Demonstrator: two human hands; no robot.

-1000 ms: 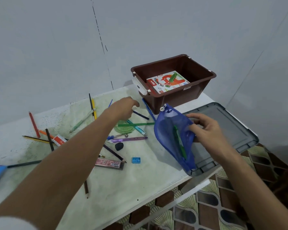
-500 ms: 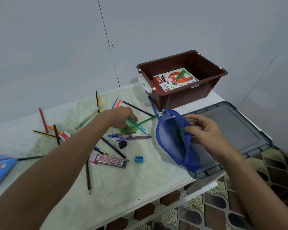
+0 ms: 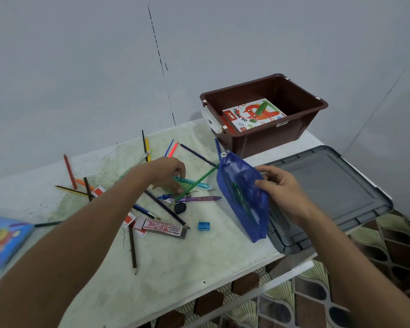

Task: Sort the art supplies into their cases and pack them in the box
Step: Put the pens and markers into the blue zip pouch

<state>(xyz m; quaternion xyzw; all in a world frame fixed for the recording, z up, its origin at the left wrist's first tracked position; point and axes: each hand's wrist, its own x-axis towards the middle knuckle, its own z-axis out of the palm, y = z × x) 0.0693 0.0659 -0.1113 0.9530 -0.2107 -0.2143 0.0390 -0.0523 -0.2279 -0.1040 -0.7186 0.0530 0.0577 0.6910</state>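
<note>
Grey wall behind; white table (image 3: 175, 268) stained green, w/ pencils scattered at centre-left. Brown box (image 3: 265, 138) set at far right, oil pastels pack (image 3: 253, 114) lying inside. Grey lid (image 3: 329, 192) laid flat on right, near side of box. Blue mesh pouch (image 3: 243, 197) held up by right hand (image 3: 284, 195), fingers clamped on its edge; green pen seen inside. Left hand (image 3: 166, 171) lowered over pile, fingers pinched on green pencil (image 3: 197, 183). Blue sharpener (image 3: 203, 226) & lead case (image 3: 165, 228) lying nearer.

Soft, even indoor light falls from above; shadows stay faint. No glare. Wide-angle bending shows at the edges, and detail looks slightly soft.
</note>
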